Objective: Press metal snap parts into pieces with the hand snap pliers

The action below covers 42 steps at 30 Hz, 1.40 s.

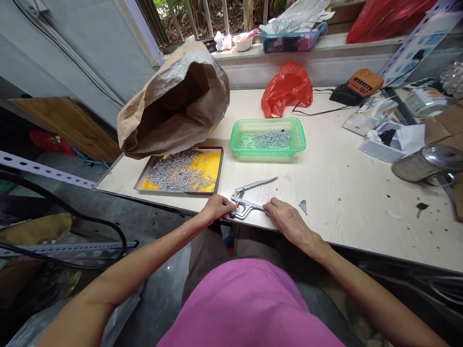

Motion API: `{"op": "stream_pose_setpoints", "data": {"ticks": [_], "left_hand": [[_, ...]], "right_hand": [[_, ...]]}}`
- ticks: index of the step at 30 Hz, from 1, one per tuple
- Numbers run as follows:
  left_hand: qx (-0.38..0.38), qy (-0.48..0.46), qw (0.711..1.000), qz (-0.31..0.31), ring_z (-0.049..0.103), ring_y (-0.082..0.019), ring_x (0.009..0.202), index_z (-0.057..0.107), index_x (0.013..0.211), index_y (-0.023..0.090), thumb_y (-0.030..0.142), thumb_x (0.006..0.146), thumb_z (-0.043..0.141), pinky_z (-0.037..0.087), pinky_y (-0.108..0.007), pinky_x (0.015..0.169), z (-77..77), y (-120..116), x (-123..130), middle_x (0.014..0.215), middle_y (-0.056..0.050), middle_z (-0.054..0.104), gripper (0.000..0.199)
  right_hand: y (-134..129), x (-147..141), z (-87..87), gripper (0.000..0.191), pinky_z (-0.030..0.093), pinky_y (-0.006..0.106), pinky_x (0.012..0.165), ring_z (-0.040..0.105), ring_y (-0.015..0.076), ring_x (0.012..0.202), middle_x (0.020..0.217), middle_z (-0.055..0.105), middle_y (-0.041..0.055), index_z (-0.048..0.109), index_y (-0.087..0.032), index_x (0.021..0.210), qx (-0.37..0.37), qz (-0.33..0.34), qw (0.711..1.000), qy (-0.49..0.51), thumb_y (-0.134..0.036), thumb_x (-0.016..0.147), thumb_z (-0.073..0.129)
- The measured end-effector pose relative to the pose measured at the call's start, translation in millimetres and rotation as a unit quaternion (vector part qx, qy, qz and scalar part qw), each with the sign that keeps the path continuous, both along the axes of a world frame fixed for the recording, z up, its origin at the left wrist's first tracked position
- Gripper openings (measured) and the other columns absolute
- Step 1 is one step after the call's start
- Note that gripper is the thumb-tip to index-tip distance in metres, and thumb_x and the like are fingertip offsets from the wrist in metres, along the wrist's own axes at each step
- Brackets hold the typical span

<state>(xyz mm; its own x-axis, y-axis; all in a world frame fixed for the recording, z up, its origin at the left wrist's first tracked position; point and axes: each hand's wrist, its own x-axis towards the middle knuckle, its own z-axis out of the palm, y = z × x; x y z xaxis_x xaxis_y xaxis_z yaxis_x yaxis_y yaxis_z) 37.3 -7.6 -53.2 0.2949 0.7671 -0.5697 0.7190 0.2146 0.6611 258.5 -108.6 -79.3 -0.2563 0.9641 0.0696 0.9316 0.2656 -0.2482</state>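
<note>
Near the table's front edge lies a metal hand plier (246, 205), its two handles spread apart toward the right. My right hand (284, 218) is closed round the end of the lower handle. At the plier's jaw, my left hand (218, 208) is pinched; a tiny red spot shows by its fingertips, but what they hold is too small to name. Behind my left hand is a shallow tray (221, 168) with a yellow bottom, strewn with small silvery metal pieces. A green plastic basket (267, 152) farther back holds more small silvery pieces.
An open brown paper bag (173, 106) leans over the tray's back. A red plastic bag (287, 89) lies behind the basket. At the right are an orange and black device (365, 83) with a cable, a white container (383, 149) and a metal kettle (430, 164).
</note>
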Motion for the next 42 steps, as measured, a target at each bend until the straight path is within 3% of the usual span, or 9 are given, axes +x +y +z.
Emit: {"op": "stream_pose_setpoints", "data": {"ticks": [5,8,12,16,24,35,37,39,42], "left_hand": [[-0.040,0.025,0.998,-0.042,0.040,-0.005,0.037,0.064,0.061,0.012,0.024,0.075,0.064,0.033,-0.018,0.039,12.4,7,4,0.043,0.005,0.048,0.019],[-0.053,0.031,0.996,-0.057,0.043,-0.006,0.038,0.061,0.059,0.012,0.024,0.074,0.064,0.035,-0.018,0.040,14.1,8,4,0.045,0.005,0.050,0.019],[-0.053,0.028,0.997,-0.050,0.044,-0.007,0.041,0.065,0.066,0.012,0.024,0.074,0.063,0.037,-0.019,0.041,10.6,6,2,0.047,0.005,0.050,0.015],[-0.045,0.028,0.997,-0.050,0.044,-0.007,0.043,0.064,0.066,0.012,0.027,0.072,0.065,0.036,-0.019,0.041,5.1,6,0,0.047,0.004,0.049,0.016],[-0.042,0.032,0.997,-0.057,0.041,-0.007,0.043,0.058,0.058,0.014,0.030,0.071,0.064,0.034,-0.019,0.039,4.2,4,-1,0.046,0.005,0.045,0.021],[-0.040,0.045,0.997,-0.054,0.043,-0.008,0.043,0.057,0.061,0.015,0.039,0.076,0.063,0.037,-0.021,0.044,1.2,2,-4,0.047,0.005,0.046,0.029],[0.007,0.085,0.993,-0.083,0.047,-0.010,0.047,0.058,0.062,0.015,0.040,0.078,0.063,0.040,-0.023,0.048,3.6,-2,-4,0.050,0.003,0.049,0.031],[0.131,0.132,0.976,-0.117,0.056,-0.015,0.062,0.062,0.069,0.014,0.040,0.080,0.063,0.044,-0.026,0.058,7.0,-9,-2,0.063,-0.001,0.058,0.027],[0.341,0.138,0.904,-0.217,0.058,-0.023,0.096,0.065,0.097,0.015,0.034,0.082,0.066,0.048,-0.033,0.079,8.5,-17,12,0.098,-0.008,0.065,0.025]], "right_hand": [[-1,1,1.9,0.025,0.041,0.029,0.066,0.054,0.0167,0.074,0.088,0.058,0.0068,0.060,-0.018,0.089,-0.022,0.001,1.000,0.011,-0.017,0.097,0.036],[7,11,8.9,0.023,0.045,0.033,0.076,0.057,0.0217,0.091,0.105,0.060,0.0112,0.060,-0.019,0.109,-0.020,0.015,0.999,0.032,-0.032,0.094,0.049],[34,28,14.4,0.084,0.036,0.053,0.100,0.032,0.0397,0.133,0.146,0.037,0.0219,0.039,-0.015,0.141,-0.012,0.020,1.000,-0.018,-0.061,0.075,0.065],[55,33,13.2,0.110,0.020,0.066,0.105,0.018,0.0458,0.139,0.149,0.031,0.0259,0.031,-0.011,0.146,-0.087,0.064,0.991,-0.075,-0.076,0.064,0.063],[55,25,18.7,0.099,0.023,0.067,0.102,0.038,0.0419,0.127,0.139,0.043,0.0256,0.036,-0.010,0.142,-0.080,0.060,0.992,-0.077,-0.068,0.066,0.066],[48,23,18.3,0.068,0.031,0.053,0.097,0.052,0.0318,0.103,0.112,0.058,0.0151,0.052,-0.013,0.120,-0.059,0.055,0.994,-0.073,-0.058,0.072,0.069],[43,20,21.6,0.056,0.035,0.046,0.091,0.053,0.0291,0.099,0.108,0.059,0.0129,0.055,-0.014,0.114,-0.062,0.055,0.994,-0.071,-0.052,0.076,0.069],[39,17,24.6,0.045,0.037,0.040,0.085,0.053,0.0266,0.097,0.105,0.059,0.0114,0.057,-0.014,0.109,-0.063,0.054,0.994,-0.066,-0.046,0.079,0.068],[35,13,26.3,0.040,0.037,0.037,0.081,0.052,0.0256,0.097,0.105,0.059,0.0109,0.058,-0.015,0.109,-0.060,0.048,0.995,-0.063,-0.041,0.081,0.068]]}}
